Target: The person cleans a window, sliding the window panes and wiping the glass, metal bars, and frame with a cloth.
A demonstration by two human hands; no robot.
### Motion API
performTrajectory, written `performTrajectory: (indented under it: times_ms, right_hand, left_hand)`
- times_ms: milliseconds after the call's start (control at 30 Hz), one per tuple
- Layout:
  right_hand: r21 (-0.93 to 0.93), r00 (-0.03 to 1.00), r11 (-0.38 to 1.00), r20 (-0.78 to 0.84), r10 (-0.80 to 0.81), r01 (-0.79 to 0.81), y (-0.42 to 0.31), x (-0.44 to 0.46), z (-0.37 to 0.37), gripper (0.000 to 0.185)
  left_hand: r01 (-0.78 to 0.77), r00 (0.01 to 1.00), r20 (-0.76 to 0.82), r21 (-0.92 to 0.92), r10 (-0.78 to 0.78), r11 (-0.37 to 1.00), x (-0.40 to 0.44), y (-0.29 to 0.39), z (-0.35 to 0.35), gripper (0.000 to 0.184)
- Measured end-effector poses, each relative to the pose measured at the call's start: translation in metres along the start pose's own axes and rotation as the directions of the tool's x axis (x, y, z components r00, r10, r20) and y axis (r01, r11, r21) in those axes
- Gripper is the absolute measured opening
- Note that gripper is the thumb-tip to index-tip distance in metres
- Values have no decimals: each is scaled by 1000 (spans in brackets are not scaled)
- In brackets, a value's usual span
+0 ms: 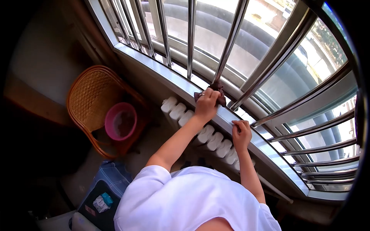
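Note:
My left hand [207, 104] is closed on a dark, crumpled cloth [219, 91], which bunches around the foot of a shiny metal window bar [230, 42]. A ring shows on one of its fingers. To the right, my right hand [241, 134] rests by the edge of the white window sill [266, 148], its fingers curled inward; whether anything is in them is hidden. Both hands are at the sill, a short way apart.
A white radiator [214, 141] runs below the sill. On the left a wicker chair [90, 94] bears a pink basin [109, 122] with something dark inside. Blue checked fabric [113, 178] and a small packet [101, 204] lie at the lower left.

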State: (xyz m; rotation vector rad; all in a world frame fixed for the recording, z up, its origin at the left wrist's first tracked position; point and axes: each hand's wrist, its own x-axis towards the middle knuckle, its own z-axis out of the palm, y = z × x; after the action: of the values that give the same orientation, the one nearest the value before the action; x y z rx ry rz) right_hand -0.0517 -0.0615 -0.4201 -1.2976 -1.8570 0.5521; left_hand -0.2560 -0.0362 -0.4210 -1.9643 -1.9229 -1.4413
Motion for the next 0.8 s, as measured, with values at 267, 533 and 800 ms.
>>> performTrajectory:
  times_ms: [267, 533, 800]
  right_hand:
    - [185, 995, 983, 100, 2, -21, -21, 2, 14, 19]
    - [269, 991, 955, 10, -136, 128, -98, 60, 116, 35]
    - [363, 986, 931, -167, 13, 49, -108, 119, 226, 48]
  left_hand:
    - [184, 796, -511, -305, -323, 935, 57, -113, -31, 39]
    - [69, 994, -61, -313, -93, 947, 96, -173, -19, 29]
    - [-161, 845, -533, -339, -48, 927, 106, -174, -113, 20]
